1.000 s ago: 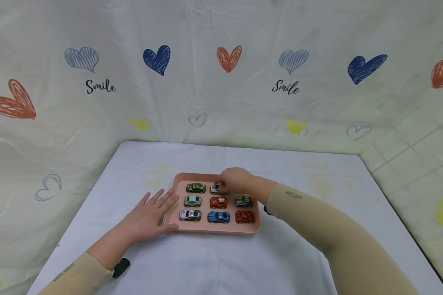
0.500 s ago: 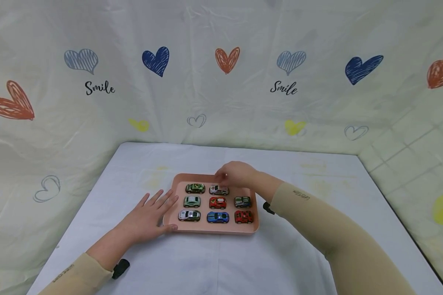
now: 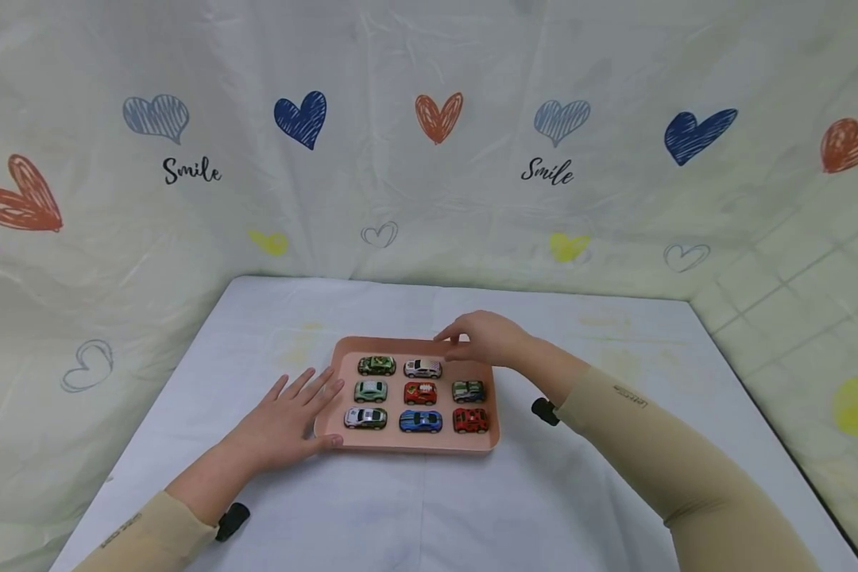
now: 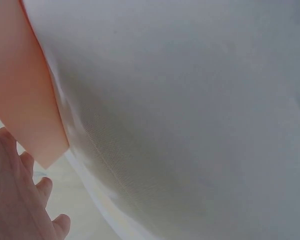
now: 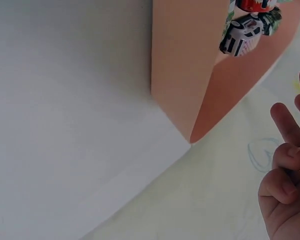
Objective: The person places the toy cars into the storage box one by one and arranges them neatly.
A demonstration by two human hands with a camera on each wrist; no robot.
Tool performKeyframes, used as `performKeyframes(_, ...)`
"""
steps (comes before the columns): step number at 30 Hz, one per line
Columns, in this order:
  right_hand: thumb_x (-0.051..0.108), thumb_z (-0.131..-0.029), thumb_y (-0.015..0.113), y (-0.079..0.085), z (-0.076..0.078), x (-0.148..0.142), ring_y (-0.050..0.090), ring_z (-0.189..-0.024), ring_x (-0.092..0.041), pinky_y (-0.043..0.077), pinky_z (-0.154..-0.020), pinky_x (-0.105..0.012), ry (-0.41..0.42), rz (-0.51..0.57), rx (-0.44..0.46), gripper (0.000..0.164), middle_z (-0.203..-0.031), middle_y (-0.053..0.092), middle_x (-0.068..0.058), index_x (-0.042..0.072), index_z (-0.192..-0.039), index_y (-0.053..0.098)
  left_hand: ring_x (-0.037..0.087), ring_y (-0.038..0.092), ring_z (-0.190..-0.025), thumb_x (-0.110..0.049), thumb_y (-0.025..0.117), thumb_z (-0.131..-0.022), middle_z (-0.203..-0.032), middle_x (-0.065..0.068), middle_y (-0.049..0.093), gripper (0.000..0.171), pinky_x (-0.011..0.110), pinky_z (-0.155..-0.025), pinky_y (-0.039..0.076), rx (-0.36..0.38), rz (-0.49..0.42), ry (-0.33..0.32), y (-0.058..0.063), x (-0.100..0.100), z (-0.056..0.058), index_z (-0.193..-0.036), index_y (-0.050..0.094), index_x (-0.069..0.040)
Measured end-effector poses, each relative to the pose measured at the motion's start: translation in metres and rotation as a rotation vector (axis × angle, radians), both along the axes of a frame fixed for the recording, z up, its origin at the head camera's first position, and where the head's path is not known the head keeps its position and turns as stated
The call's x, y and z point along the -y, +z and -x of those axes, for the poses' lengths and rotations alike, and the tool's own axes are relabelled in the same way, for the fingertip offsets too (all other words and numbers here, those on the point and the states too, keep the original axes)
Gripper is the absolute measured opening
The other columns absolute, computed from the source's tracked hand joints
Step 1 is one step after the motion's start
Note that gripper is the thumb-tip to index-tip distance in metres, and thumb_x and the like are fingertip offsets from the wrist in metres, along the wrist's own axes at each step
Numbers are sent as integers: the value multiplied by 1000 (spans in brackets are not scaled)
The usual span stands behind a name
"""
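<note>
A pink tray [image 3: 415,446] lies on the white cloth with several small toy cars in rows. Its back row has a green patterned car [image 3: 376,365] and a white car [image 3: 423,369]; behind the blue car [image 3: 420,421] sits a red one [image 3: 420,392]. My left hand [image 3: 286,421] rests on the tray's left edge, fingers spread and thumb at the front corner. Over the back right part of the tray is my right hand [image 3: 489,338], fingers loosely bent, nothing between them. From the right wrist, the white car [image 5: 241,35] shows beyond the tray wall [image 5: 187,65], apart from the fingers.
A white cloth [image 3: 314,508] covers the table. Behind it hangs a pale sheet [image 3: 372,175] printed with hearts. Dark camera mounts sit at the left wrist [image 3: 233,521] and the right wrist [image 3: 544,411].
My right hand has let go of the white car, lifted off it and moved right to the tray's back right. The left hand stays on the tray's left edge.
</note>
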State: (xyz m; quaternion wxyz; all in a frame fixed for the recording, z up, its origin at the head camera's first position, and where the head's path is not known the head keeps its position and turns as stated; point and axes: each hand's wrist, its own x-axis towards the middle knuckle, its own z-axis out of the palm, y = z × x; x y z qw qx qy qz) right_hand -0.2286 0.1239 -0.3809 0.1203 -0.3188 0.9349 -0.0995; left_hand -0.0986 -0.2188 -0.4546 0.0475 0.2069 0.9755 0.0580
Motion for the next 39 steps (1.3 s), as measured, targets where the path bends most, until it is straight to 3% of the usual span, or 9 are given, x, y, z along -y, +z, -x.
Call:
performKeyframes(11, 32, -91, 74, 1, -16, -53, 62, -108, -24, 53, -91, -42, -105, 17, 18, 35, -109, 70, 4, 25, -125, 71, 36, 20, -149, -73, 51, -88, -164, 3, 23, 89, 60, -119, 12, -3, -1, 0, 3, 0, -2, -158, 30, -21)
performKeyframes(22, 30, -89, 76, -7, -33, -125, 62, -113, -30, 53, -92, -48, -124, 38, 26, 40, -118, 70, -4, 17, -127, 70, 37, 21, -148, -72, 54, -87, -163, 5, 26, 89, 62, -118, 14, -20, -34, -11, -2, 1, -1, -157, 33, -22)
performKeyframes(27, 31, -89, 75, -12, -40, -159, 63, -98, -23, 54, -79, -38, -146, 42, 35, 39, -117, 70, -3, 18, -125, 71, 36, 20, -149, -72, 55, -86, -163, 4, 25, 89, 61, -118, 13, -13, -38, -6, 0, 0, 0, -157, 33, -22)
performKeyframes(33, 32, -88, 75, -10, -51, -191, 50, -78, -12, 45, -64, -28, -181, 62, 70, 38, -116, 69, -2, 17, -124, 72, 35, 20, -149, -74, 52, -87, -164, 3, 24, 89, 60, -119, 13, -11, -20, -4, 1, -1, -1, -157, 31, -22)
performKeyframes(39, 33, -88, 76, -9, -61, -210, 59, -94, -22, 52, -77, -36, -190, 53, 133, 39, -118, 68, -4, 16, -122, 72, 34, 18, -150, -72, 53, -87, -164, 1, 21, 89, 59, -119, 13, -5, 0, 5, 2, -1, -1, -158, 30, -23)
